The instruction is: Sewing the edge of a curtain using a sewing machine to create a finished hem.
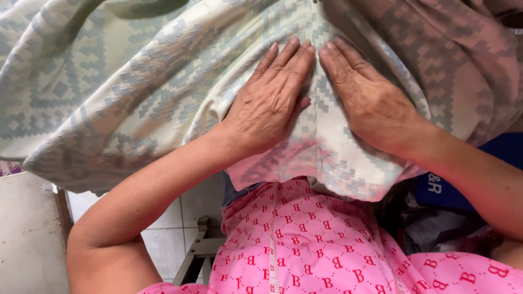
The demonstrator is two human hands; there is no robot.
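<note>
A cream fabric (163, 92) with a grey-green woven pattern lies spread before the person, its edge hanging over a pink printed garment (321, 245). The left hand (269, 106) and right hand (370, 100) press flat on it, fingers extended, fingertips almost meeting, gripping nothing.

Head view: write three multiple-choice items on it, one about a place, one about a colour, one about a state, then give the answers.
1. Where do both hands rest?
A. On the patterned cloth
B. On the tiled floor
C. On a metal tray

2. What colour is the garment below the cloth?
A. Black
B. Pink with red letters
C. Plain yellow

3. How are the hands held?
A. Clenched in fists
B. Pinching a needle
C. Flat, fingers stretched out

Answers:
1 A: the left hand and right hand lie side by side on the patterned cloth.
2 B: the garment is pink with red letters.
3 C: both palms press flat, holding nothing.
</note>
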